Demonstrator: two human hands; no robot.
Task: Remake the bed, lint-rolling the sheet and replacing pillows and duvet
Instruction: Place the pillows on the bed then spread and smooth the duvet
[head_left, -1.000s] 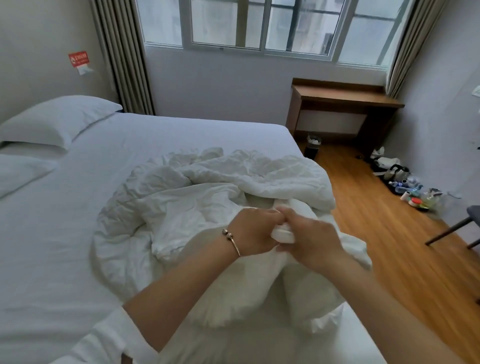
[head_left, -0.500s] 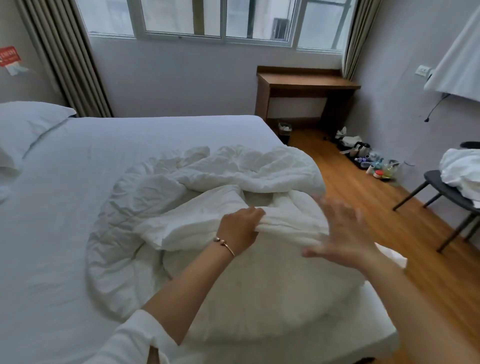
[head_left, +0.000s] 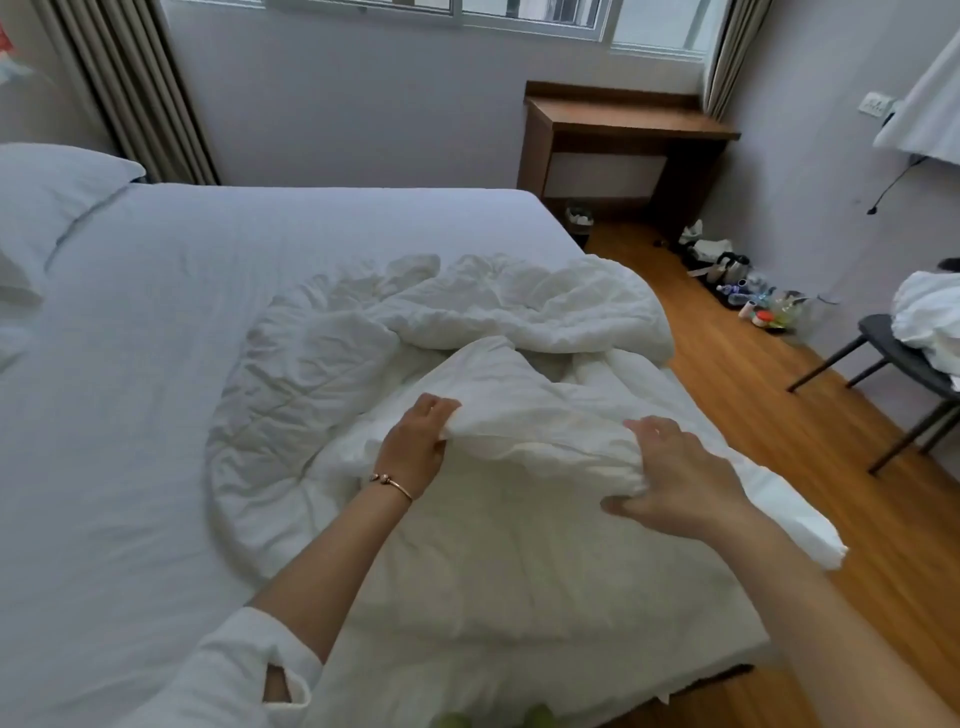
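A crumpled white duvet (head_left: 467, 332) lies bunched on the near right part of the bed, over the white sheet (head_left: 260, 244). My left hand (head_left: 415, 441), with a thin bracelet at the wrist, grips a raised fold of the duvet. My right hand (head_left: 670, 478) grips the same fold about a forearm's length to the right, thumb underneath. A corner of the duvet hangs off the bed's right edge. A white pillow (head_left: 47, 192) sits at the head of the bed, far left.
A wooden desk (head_left: 623, 124) stands under the window beyond the bed. A kettle, bottles and small items (head_left: 748, 296) line the right wall on the wood floor. A dark chair (head_left: 904, 358) at the right holds white linen (head_left: 930, 317).
My hands were gripping together on one bunch of duvet. The right hand let go, swung right and has closed on the fold farther along. The view turned right and down.
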